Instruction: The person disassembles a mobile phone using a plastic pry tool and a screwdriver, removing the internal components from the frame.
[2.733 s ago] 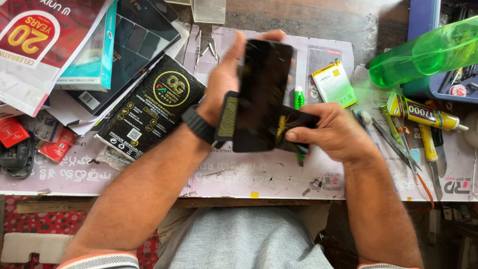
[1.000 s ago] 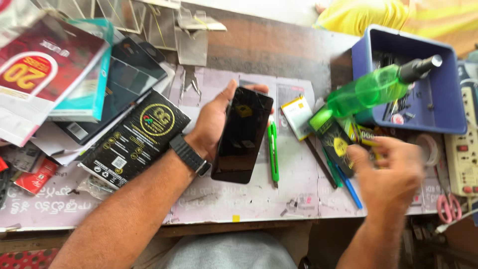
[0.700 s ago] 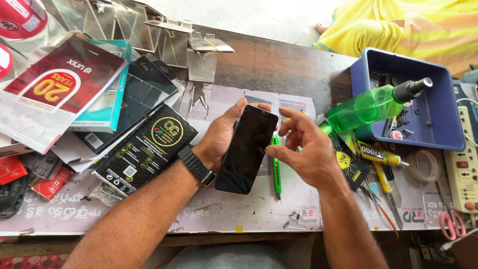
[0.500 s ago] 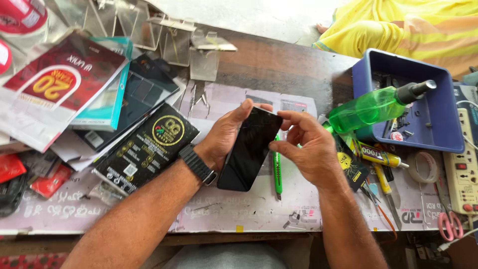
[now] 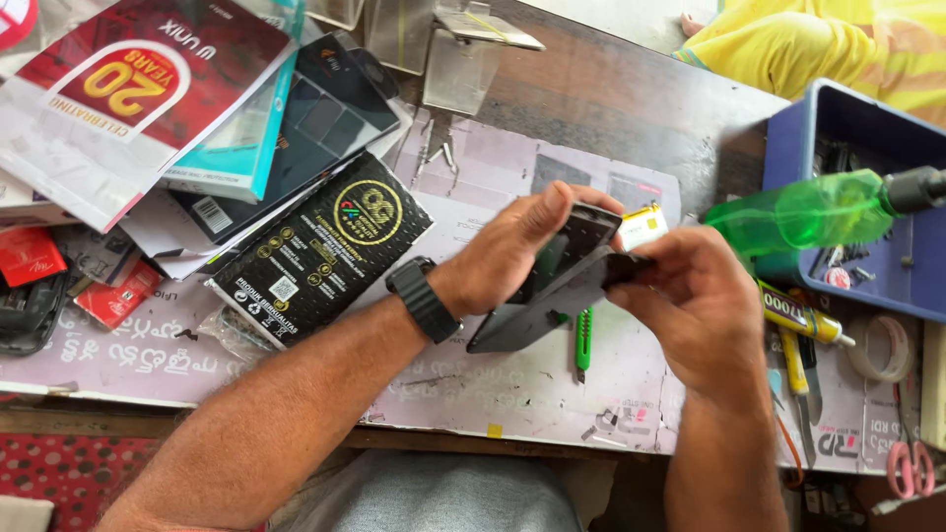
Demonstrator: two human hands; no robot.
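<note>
A dark phone [image 5: 552,296] is held tilted above the mat [image 5: 512,394], cradled in the left hand [image 5: 512,251] at 9 o'clock and pinched at its upper end by the right hand [image 5: 690,296] at 3 o'clock. A screen panel appears to be being parted from the body; a steady lift is judged necessary. A green cutter [image 5: 583,340] lies beneath.

A green spray bottle [image 5: 803,212] lies tipped over the rim of a blue tray [image 5: 788,148]. A black box [image 5: 320,251] sits by a heap of red and teal packets [image 5: 148,89]. A green cutter [image 5: 583,340] lies on the mat [image 5: 493,177], a glue tube [image 5: 798,320] near a tape roll [image 5: 882,347].
</note>
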